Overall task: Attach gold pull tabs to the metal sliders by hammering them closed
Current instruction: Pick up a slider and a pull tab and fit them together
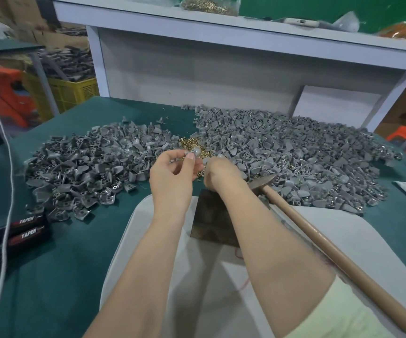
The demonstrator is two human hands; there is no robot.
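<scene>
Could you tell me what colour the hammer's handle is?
The handle is light brown, head view.

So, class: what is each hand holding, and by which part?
Left hand pinches a grey slider by its lower part. Right hand: curled fingers hide any hold.

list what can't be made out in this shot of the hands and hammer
- Head view: what the right hand holds, its fingers hidden behind its back.
- Head view: whether the grey slider pinched by the left hand carries a tab; too small.
- Head view: gold pull tabs, mostly covered by both hands.
- Head view: hammer head and dark block, partly behind the right forearm.
</scene>
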